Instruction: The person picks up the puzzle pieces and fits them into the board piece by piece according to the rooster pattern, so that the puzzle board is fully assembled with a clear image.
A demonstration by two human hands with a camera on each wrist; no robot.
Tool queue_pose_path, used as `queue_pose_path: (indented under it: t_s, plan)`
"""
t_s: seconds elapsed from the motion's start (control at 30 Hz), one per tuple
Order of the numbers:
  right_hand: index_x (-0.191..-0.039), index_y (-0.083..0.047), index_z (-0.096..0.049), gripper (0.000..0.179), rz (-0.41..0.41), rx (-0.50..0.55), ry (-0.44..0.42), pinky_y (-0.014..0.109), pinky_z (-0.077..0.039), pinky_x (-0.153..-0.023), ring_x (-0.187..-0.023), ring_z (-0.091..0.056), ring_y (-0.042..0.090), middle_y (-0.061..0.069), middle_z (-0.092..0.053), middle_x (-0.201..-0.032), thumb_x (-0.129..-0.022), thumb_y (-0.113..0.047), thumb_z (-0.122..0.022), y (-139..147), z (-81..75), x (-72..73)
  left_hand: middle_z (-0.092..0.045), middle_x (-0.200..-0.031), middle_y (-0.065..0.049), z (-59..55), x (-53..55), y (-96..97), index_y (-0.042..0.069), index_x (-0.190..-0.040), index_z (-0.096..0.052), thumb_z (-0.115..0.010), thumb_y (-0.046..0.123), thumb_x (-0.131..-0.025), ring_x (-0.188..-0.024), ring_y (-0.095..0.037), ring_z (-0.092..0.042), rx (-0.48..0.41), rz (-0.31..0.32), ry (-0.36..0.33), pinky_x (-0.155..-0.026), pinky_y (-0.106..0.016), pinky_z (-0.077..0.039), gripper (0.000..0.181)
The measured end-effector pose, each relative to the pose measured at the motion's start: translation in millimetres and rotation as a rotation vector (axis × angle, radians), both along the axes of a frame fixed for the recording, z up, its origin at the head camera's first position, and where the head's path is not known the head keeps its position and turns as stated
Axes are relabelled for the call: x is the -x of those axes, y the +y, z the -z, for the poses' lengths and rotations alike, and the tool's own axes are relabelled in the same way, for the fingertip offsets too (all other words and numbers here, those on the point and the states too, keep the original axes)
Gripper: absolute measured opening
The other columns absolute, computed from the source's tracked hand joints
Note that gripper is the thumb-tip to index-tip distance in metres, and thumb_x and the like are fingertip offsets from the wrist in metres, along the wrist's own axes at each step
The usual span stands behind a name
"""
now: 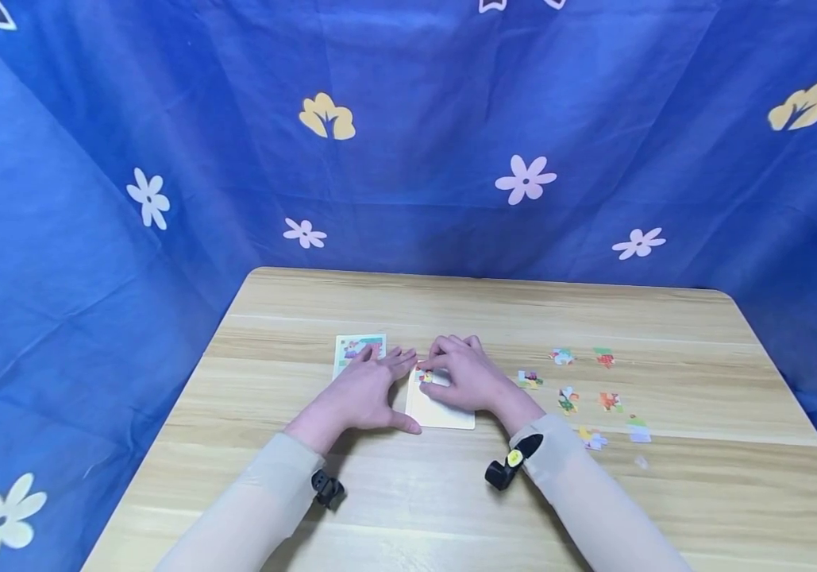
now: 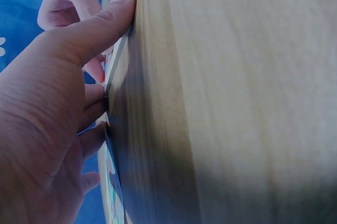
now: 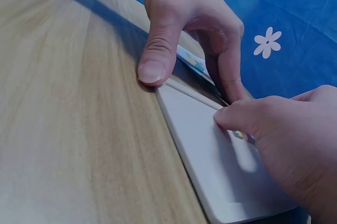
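A white puzzle tray (image 1: 440,415) lies flat on the wooden table, with a raised rim visible in the right wrist view. My left hand (image 1: 365,393) steadies its left edge, thumb (image 3: 154,69) at the near corner and fingers stretched toward the far one. With curled fingers, my right hand (image 1: 467,373) pinches a small colourful puzzle piece (image 1: 424,376) at the tray's far left corner; the fingers partly cover it. Under the left hand's fingers, a printed picture card (image 1: 341,348) is partly hidden.
Several loose puzzle pieces (image 1: 568,400) lie scattered on the table right of the tray, some close to the right forearm. A small pale scrap (image 1: 641,461) lies near them. A blue flowered cloth (image 1: 408,183) hangs behind the table's far edge.
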State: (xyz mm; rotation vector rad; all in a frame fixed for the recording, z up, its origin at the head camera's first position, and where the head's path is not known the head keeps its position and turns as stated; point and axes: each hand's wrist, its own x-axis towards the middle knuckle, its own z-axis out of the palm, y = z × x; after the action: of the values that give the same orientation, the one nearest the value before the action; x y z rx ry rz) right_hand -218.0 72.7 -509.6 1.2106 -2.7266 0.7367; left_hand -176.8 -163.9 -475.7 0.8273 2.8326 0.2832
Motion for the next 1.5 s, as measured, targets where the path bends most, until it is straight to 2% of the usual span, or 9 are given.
queue_pose_path:
  t_s: [0.17,0.4,0.63,0.77,1.17,1.5]
  plan:
    - [-0.133,-0.015,-0.077,0.047,-0.009,0.002,-0.034,0.039,-0.038,-0.092,-0.108,-0.055,0.013,-0.006,-0.062,-0.116,-0.095,-0.044,-0.076,5.4,-3.9,0.1,-0.036,-0.169,-0.001,1.7,1.6,1.6,0.011,-0.163,-0.041,-0.076,0.087,-0.069,-0.156,-0.03,-0.031,-0.002,0.014,0.002,-0.127,-0.063,-0.012,0.126]
    - [-0.134,-0.01,-0.074,0.047,-0.03,0.091,-0.093,0.04,-0.04,-0.095,-0.117,-0.06,0.015,-0.002,-0.068,-0.121,-0.096,-0.037,-0.078,22.0,-17.4,-1.8,-0.035,-0.169,0.001,5.1,3.3,-1.8,0.012,-0.163,-0.043,-0.073,0.09,-0.067,-0.156,-0.026,-0.03,0.006,0.008,0.006,-0.128,-0.061,-0.011,0.127]
    - [-0.132,-0.007,-0.074,0.044,0.008,0.125,-0.081,0.043,-0.042,-0.095,-0.12,-0.061,0.018,0.0,-0.07,-0.125,-0.097,-0.034,-0.078,50.6,-31.8,-5.2,-0.036,-0.169,-0.001,4.2,2.6,-2.8,0.011,-0.162,-0.045,-0.077,0.086,-0.068,-0.156,-0.027,-0.031,-0.017,0.014,-0.003,-0.128,-0.06,-0.012,0.124]
    - [-0.133,-0.007,-0.074,0.045,0.037,0.133,-0.071,0.047,-0.042,-0.1,-0.121,-0.061,0.02,0.0,-0.07,-0.126,-0.097,-0.033,-0.079,69.2,-37.7,-5.9,-0.037,-0.169,-0.002,3.0,2.1,-3.0,0.01,-0.162,-0.045,-0.079,0.084,-0.068,-0.156,-0.028,-0.031,-0.03,0.013,-0.008,-0.128,-0.061,-0.011,0.124]
    - [-0.133,-0.006,-0.073,0.047,0.113,0.135,-0.077,0.056,-0.042,-0.11,-0.125,-0.061,0.026,0.004,-0.069,-0.131,-0.095,-0.032,-0.081,123.4,-44.6,-7.2,-0.036,-0.169,-0.003,-0.4,2.9,-2.8,0.009,-0.162,-0.044,-0.078,0.085,-0.068,-0.156,-0.029,-0.031,-0.028,0.018,-0.015,-0.128,-0.061,-0.011,0.125]
    - [-0.134,0.0,-0.07,0.049,0.118,0.154,-0.082,0.057,-0.05,-0.107,-0.125,-0.063,0.034,0.011,-0.068,-0.134,-0.095,-0.027,-0.083,165.6,-41.0,-5.1,-0.035,-0.169,-0.002,-0.9,2.8,-2.8,0.01,-0.162,-0.043,-0.079,0.084,-0.069,-0.156,-0.028,-0.031,-0.017,0.021,-0.015,-0.128,-0.06,-0.011,0.124]
